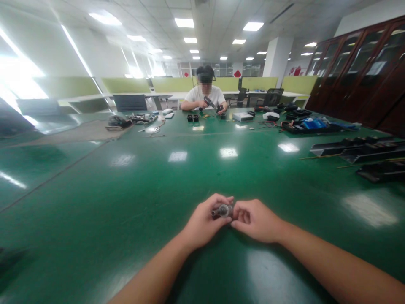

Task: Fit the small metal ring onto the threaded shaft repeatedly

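Low over the green table, my left hand is closed around a small cylindrical metal part with a narrower stub pointing left. The thumb lies along its near side and the fingers along its far side. My right hand meets the part's right end, its fingers curled and its thumb close to the left thumb. Fingers cover that end, so its shape is hidden. The part's exact kind is too small to make out.
Across the table sits a person holding a power drill, near small black boxes. Black metal channels lie at the right. Tools and a blue bundle are at the far right, cables at the far left.
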